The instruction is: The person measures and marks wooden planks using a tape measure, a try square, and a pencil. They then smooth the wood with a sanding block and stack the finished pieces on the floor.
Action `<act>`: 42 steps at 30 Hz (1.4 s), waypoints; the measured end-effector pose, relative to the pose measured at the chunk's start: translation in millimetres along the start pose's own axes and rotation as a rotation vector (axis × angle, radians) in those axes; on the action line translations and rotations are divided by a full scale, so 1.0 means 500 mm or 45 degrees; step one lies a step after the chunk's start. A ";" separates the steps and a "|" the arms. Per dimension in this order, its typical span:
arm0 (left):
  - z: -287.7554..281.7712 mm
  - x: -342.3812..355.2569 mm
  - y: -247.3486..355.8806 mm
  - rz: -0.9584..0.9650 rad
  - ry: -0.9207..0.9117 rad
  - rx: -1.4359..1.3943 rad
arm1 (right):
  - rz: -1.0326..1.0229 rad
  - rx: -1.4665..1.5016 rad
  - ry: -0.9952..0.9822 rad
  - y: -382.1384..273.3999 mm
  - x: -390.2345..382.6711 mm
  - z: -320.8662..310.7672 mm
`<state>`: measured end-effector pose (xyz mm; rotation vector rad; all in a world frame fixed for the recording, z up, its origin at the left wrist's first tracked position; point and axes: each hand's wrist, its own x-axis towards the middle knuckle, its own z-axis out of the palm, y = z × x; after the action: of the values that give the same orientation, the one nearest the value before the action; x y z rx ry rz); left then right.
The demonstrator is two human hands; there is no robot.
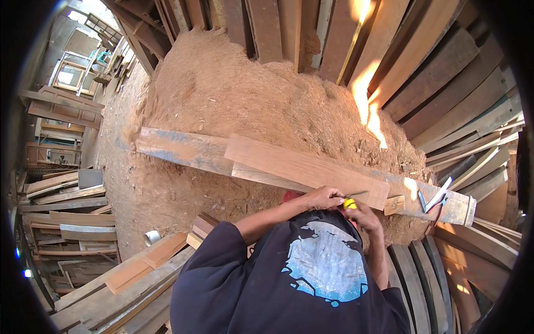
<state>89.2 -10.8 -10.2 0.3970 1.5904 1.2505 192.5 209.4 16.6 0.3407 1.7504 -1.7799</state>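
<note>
Bent over a plank, I hold both hands close together at its near edge. A small yellow and black tool [349,204], which looks like a tape measure, is in my right hand [367,217], fingers curled round it. My left hand [324,198] is closed in a pinch just left of the tool; what its fingertips hold is too small to make out. A thin dark strip sticks out by the tool over the wood. The reddish-brown board [300,164] lies under and beyond my hands, overlapping a paler board [264,177] beneath it.
A long worn beam [189,147] supports the boards. On its right end lie a small wood block [394,205] and a white stick-like tool [439,195]. Sawdust [233,83] is heaped beyond. Upright planks [267,33] line the back and right; stacked lumber [133,278] is at lower left.
</note>
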 end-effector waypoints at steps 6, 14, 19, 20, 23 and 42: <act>-0.051 -0.045 -0.052 0.004 0.064 0.051 | 0.001 -0.393 -0.060 -0.040 0.044 0.109; -0.112 -0.075 -0.027 -0.033 0.163 0.261 | -0.081 -0.731 0.133 -0.082 0.076 0.161; -0.127 -0.112 -0.042 0.196 0.216 -0.222 | -0.131 -0.937 0.320 -0.092 0.068 0.155; -0.141 -0.121 -0.045 0.230 0.263 -0.303 | -0.093 -1.020 0.390 -0.098 0.058 0.140; -0.255 -0.181 -0.063 0.296 0.428 -0.364 | 0.135 -1.135 0.661 -0.105 0.035 0.090; -0.608 -0.326 -0.197 0.014 1.097 0.777 | 0.231 -1.441 1.079 -0.062 0.091 0.021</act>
<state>-70.7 -330.8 -33.1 0.2394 2.7254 0.9560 141.2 186.4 16.5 0.7554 2.8356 -0.2665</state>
